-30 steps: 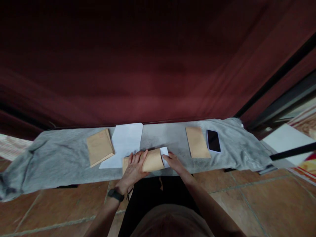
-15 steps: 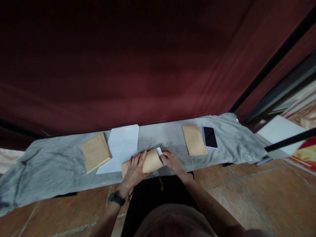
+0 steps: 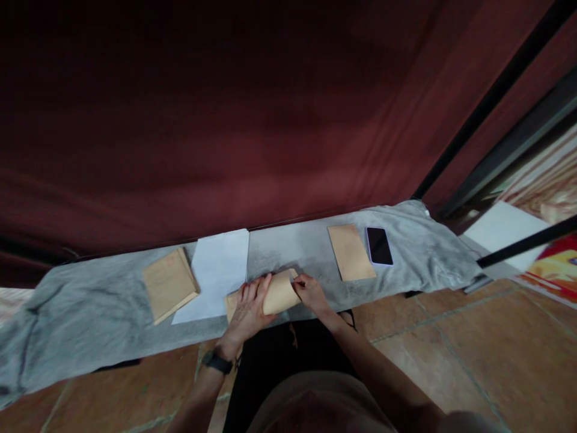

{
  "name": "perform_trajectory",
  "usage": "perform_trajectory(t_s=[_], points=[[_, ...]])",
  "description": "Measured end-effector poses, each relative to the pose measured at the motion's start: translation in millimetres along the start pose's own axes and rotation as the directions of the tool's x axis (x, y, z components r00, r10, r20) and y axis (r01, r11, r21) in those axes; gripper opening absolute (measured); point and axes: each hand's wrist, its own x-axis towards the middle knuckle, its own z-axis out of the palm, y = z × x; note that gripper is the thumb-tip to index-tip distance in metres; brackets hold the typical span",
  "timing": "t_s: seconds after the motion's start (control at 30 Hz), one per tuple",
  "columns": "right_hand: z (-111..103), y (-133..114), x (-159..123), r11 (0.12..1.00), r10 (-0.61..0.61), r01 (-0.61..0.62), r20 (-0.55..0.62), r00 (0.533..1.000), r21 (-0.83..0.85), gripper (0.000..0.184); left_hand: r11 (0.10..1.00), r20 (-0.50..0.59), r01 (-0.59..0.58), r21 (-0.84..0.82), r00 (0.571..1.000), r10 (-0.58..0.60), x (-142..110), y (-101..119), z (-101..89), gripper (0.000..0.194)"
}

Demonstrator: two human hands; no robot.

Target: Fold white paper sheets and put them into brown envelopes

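A brown paper envelope lies near the bench's front edge, its mouth bulging toward the right. My left hand grips it across the middle, thumb and fingers pressing it into a curve. At the mouth, my right hand is closed in a pinch on a folded white paper, of which only a small bit shows; the rest is inside the envelope or behind my fingers. Left of my left hand lies a stack of white paper sheets, partly under a pile of brown envelopes.
A grey cloth covers the narrow bench. To the right lie another brown envelope and a phone, screen up. A dark red panel rises behind the bench. A black bar crosses at the far right.
My right hand has pushed the white paper further into the envelope, so less of it sticks out. My left hand keeps its grip. The view has shifted slightly.
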Motion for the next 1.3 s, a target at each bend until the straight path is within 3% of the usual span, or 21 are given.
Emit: perform_trajectory(t_s=[0.3,0.5,0.6,0.67,0.73,0.77,0.8,0.83,0.9,0.93,1.0,1.07,1.13,1.3], points=[[-0.1,4.1,-1.0,0.977,0.062,-0.041,-0.092,0.994,0.21,0.007,0.999,0.007,-0.03,0.033,1.0,0.03,7.2,5.0,-1.6,0.11],[-3.8,4.0,4.2,0.874,0.187,-0.133,-0.07,0.98,0.468,0.034,0.999,0.004,-0.039,0.018,0.999,0.039,15.0,7.1,-9.9,0.101],[-8.6,2.8,3.9,0.772,0.247,-0.189,-0.012,0.969,0.606,0.025,0.994,-0.103,0.066,-0.092,0.992,-0.075,13.2,10.1,-5.7,0.091],[-11.1,1.7,1.7,0.722,0.27,-0.197,-0.008,0.963,0.664,0.026,0.931,-0.198,0.223,-0.29,0.938,-0.286,11.0,19.2,1.5,0.084],[-11.3,0.4,-2.2,0.676,0.284,-0.188,-0.017,0.959,0.712,0.028,0.717,-0.14,0.372,-0.59,0.827,-0.545,9.8,35.9,10.9,0.081],[-10.5,-0.3,-4.5,0.658,0.286,-0.18,-0.022,0.958,0.732,0.029,0.534,-0.026,0.419,-0.735,0.768,-0.639,9.9,46.7,15.9,0.079],[-9.0,-1.0,-7.1,0.642,0.287,-0.171,-0.027,0.957,0.748,0.03,0.306,0.143,0.448,-0.84,0.727,-0.671,10.8,58.4,20.7,0.076],[-7.3,-1.5,-9.7,0.629,0.288,-0.164,-0.032,0.957,0.76,0.03,0.066,0.31,0.446,-0.893,0.714,-0.628,12.5,70.2,25.1,0.071],[-3.8,-2.3,-14.5,0.615,0.288,-0.152,-0.041,0.957,0.774,0.03,-0.302,0.504,0.403,-0.864,0.688,-0.522,18.2,91.3,32.4,0.06],[-2.7,-2.4,-16.6,0.613,0.286,-0.147,-0.045,0.957,0.776,0.03,-0.404,0.541,0.37,-0.837,0.675,-0.502,21.8,99.3,35.1,0.053],[-2.6,-1.8,-19.9,0.621,0.278,-0.139,-0.051,0.959,0.772,0.03,-0.495,0.565,0.317,-0.809,0.65,-0.508,29.4,108.1,38.7,0.045],[-5.7,0.5,-22.0,0.637,0.262,-0.135,-0.049,0.964,0.759,0.031,-0.49,0.563,0.312,-0.814,0.633,-0.532,35.9,108.1,40.0,0.041],[-11.1,5.3,-23.4,0.664,0.255,-0.143,-0.043,0.966,0.734,0.033,-0.43,0.548,0.35,-0.832,0.638,-0.542,40.4,101.8,40.0,0.038],[-26.1,27.4,-26.5,0.731,0.26,-0.166,-0.046,0.964,0.662,0.031,-0.103,0.459,0.492,-0.865,0.689,-0.561,43.3,78.9,41.3,0.03]])
